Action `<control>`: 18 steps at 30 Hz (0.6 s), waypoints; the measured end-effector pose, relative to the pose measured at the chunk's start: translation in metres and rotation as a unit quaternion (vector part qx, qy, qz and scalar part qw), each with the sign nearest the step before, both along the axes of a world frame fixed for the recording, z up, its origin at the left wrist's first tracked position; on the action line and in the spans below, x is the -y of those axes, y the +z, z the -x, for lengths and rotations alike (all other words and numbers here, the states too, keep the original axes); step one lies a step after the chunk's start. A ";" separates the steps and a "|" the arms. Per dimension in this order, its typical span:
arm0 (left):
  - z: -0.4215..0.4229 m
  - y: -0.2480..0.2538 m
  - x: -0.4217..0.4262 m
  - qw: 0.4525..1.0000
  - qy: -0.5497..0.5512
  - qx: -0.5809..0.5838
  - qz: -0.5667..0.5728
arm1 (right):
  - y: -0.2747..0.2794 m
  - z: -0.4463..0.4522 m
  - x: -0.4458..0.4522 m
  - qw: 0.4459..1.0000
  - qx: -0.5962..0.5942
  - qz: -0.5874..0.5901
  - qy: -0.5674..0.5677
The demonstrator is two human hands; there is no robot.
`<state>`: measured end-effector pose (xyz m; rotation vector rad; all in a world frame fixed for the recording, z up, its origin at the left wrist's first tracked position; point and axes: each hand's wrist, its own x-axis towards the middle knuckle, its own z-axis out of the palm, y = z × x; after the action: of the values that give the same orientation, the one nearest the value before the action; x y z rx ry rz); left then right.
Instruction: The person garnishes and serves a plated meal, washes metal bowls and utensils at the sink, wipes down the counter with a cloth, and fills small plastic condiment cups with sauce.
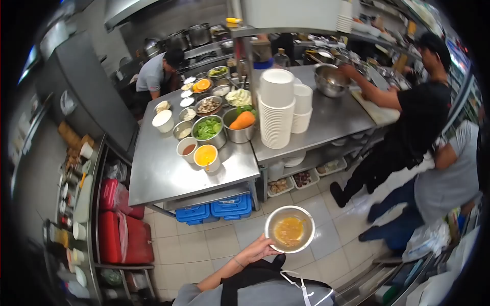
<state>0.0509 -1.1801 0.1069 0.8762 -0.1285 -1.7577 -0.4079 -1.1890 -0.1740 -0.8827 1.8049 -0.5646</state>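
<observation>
Held out over the tiled floor, a metal bowl (269, 222) has a yellow-orange liquid (290, 231) in its bottom. My left hand (259, 248) grips the bowl's lower left rim, fingers wrapped beneath it. My right hand does not show. Beyond the bowl stands a steel table (163, 178). On its near part are a white tub of yellow liquid (205, 155), a cup of reddish-brown sauce (188, 148), a bowl of chopped greens (207, 128) and a pot with an orange vegetable (242, 120).
Tall stacks of white containers (277, 109) rise beside the pot. One person (426, 97) handles a steel bowl (333, 81) at the right counter. Others stand at right (444, 178) and behind the table (154, 74). Red bins (122, 237) sit left, blue boxes (230, 206) below.
</observation>
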 end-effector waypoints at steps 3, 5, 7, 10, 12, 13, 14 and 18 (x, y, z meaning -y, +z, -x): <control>0.003 0.003 -0.024 0.997 0.070 0.023 -0.012 | -0.013 0.006 0.002 1.000 0.013 0.007 -0.017; 0.001 0.006 -0.043 0.995 0.095 0.031 -0.011 | -0.012 -0.001 0.011 0.999 0.031 0.022 0.005; -0.003 0.012 -0.058 0.990 0.138 0.030 -0.006 | -0.007 -0.013 0.010 0.994 0.067 0.035 0.076; -0.010 0.016 -0.083 0.975 0.221 0.025 -0.001 | -0.062 -0.001 0.004 0.958 0.239 -0.083 0.133; -0.017 0.016 -0.103 0.964 0.263 0.034 0.008 | -0.050 -0.013 -0.002 0.942 0.044 -0.198 0.268; -0.020 0.016 -0.112 0.956 0.292 0.026 0.010 | -0.049 -0.011 -0.002 0.930 0.008 -0.219 0.296; -0.024 0.017 -0.123 0.951 0.309 0.021 0.016 | -0.034 -0.019 0.006 0.923 0.002 -0.207 0.323; -0.047 0.017 -0.171 0.920 0.391 0.025 0.022 | 0.022 -0.084 0.065 0.890 0.028 -0.180 0.417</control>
<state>0.0983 -1.0088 0.1237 0.7892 0.1388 -0.9792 -0.3236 -1.2538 -0.1515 -1.2369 1.2382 0.2880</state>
